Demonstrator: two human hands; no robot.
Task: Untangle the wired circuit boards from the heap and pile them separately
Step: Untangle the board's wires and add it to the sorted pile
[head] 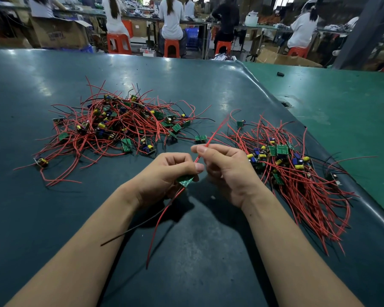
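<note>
A tangled heap (120, 127) of small green circuit boards with red and black wires lies at the left of the dark mat. A second pile (297, 173) of boards, its wires trailing toward me, lies at the right. My left hand (164, 173) grips one green circuit board (185, 180) above the mat between the two piles; a red and a black wire hang down from it. My right hand (226, 167) pinches the red wire (211, 136) that rises from that board, between thumb and forefinger.
The dark mat (186, 251) ends at a raised edge on the right, beside a green table (341, 103) with a small black object (280, 74). Several people sit on orange stools (119, 43) at benches behind. Cardboard boxes (60, 34) stand at far left.
</note>
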